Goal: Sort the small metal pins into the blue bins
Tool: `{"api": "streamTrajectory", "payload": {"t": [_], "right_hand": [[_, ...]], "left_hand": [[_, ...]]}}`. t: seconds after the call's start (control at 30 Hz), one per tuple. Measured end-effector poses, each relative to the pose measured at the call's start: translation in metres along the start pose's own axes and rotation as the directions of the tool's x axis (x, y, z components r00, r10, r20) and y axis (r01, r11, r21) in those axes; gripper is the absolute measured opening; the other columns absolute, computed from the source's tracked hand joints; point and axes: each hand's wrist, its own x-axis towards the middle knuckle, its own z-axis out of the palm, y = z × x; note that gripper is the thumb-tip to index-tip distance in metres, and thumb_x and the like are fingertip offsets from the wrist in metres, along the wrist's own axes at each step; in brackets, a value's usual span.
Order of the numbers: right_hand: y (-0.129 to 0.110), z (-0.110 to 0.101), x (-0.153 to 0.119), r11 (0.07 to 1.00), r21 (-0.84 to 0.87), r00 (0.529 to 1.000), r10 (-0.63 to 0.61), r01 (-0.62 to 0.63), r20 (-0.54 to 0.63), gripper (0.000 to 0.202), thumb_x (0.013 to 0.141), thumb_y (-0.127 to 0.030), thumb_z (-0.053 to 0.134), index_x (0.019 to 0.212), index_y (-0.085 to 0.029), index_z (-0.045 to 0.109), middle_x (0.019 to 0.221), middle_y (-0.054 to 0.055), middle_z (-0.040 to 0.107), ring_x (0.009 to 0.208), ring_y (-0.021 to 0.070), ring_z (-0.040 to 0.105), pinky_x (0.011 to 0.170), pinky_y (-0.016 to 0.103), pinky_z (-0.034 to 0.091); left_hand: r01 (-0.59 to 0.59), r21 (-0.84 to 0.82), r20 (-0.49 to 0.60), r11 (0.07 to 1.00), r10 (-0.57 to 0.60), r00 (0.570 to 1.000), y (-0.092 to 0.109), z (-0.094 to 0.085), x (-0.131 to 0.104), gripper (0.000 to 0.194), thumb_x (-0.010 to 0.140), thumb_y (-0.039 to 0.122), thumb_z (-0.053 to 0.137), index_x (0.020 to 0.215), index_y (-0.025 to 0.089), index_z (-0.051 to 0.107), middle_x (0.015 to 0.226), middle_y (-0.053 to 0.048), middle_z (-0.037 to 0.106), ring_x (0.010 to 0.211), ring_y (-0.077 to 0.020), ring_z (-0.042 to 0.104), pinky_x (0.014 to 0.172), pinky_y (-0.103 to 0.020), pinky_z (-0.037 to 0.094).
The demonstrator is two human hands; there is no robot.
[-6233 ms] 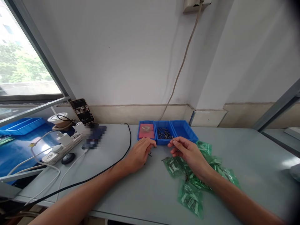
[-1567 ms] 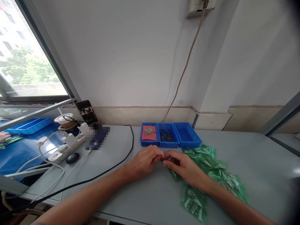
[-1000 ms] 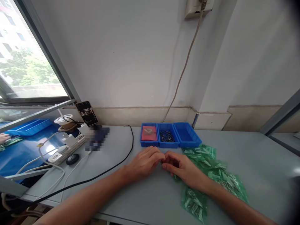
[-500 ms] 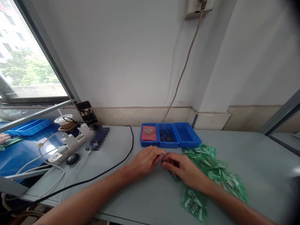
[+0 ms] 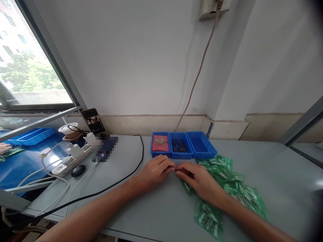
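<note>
My left hand (image 5: 156, 170) and my right hand (image 5: 195, 176) meet fingertip to fingertip above the grey table, just in front of the blue bins. Both are closed in a pinch around a tiny dark piece between them, too small to name. Green plastic bags (image 5: 227, 181) with metal parts inside lie beside and partly under my right hand. Behind the hands, the middle blue bin (image 5: 182, 156) holds many thin dark metal pieces. A red packet (image 5: 160, 147) with small pale parts on it fills the left bin.
At the right of the row stands a third blue bin (image 5: 202, 144). A black cable (image 5: 111, 185) crosses the table on the left. Beyond it are a power strip (image 5: 73, 161), a round black object (image 5: 78, 170) and a propped phone (image 5: 93, 121). Another person's hand (image 5: 5, 148) shows at far left.
My fingertips have drawn together, and the left thumb and finger now pinch at the small dark piece by the right fingertips. Bins and bags are unmoved.
</note>
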Motion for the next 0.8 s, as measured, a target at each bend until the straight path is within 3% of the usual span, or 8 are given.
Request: {"api": "streamTrajectory", "payload": {"t": [0.3,0.8], "right_hand": [[0.0034,0.0001,0.0005,0.996,-0.055,0.998,-0.068,0.067,-0.013,0.022,0.11,-0.035,0.056,0.105,-0.026,0.075,0.101,0.004,0.077,0.093,0.0241,0.069,0.083,0.034,0.049],[0.0016,0.0008,-0.0015,0.988,-0.128,0.991,-0.1,0.088,-0.089,0.024,0.109,-0.037,0.055,0.104,-0.026,0.075,0.096,0.005,0.073,0.083,0.0227,0.066,0.073,0.033,0.05]], "left_hand": [[0.0,0.036,0.04,0.999,-0.002,0.999,-0.0025,-0.0013,-0.0002,0.023,0.115,0.029,0.049,0.107,0.016,0.066,0.098,-0.007,0.071,0.09,-0.0186,0.064,0.085,-0.032,0.052],[-0.014,0.081,0.049,0.997,0.01,0.999,-0.002,-0.0016,-0.0004,0.028,0.117,0.032,0.044,0.104,0.017,0.063,0.095,-0.006,0.07,0.082,-0.0178,0.059,0.079,-0.032,0.045]]}}
